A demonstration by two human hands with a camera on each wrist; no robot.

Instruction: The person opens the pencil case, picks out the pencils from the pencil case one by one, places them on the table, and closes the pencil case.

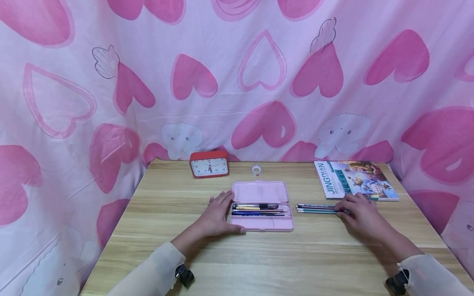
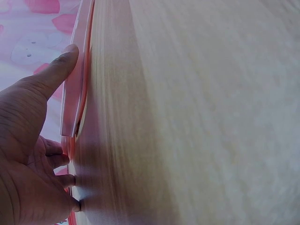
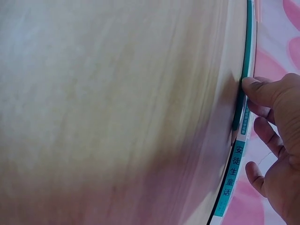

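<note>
An opened pink pencil case (image 1: 261, 191) lies on the table with several pens and pencils (image 1: 257, 208) in its upper compartment. At its left end, my left hand (image 1: 217, 216) rests with spread fingers touching the side and the thumb (image 2: 63, 68) straight along the front wall. To the right of the case, my right hand (image 1: 360, 216) pinches the right ends of a small bundle of pencils (image 1: 314, 209) lying on the table. In the right wrist view, thumb and fingertips meet at a green pencil (image 3: 246, 47), while the other fingers are loosely bent.
Behind the right hand lies a picture book (image 1: 355, 181). A red alarm clock (image 1: 209, 164) stands at the back left, and a small tape roll (image 1: 256, 169) sits behind the case. A pink heart-patterned curtain (image 1: 259, 82) hangs along the table's back edge.
</note>
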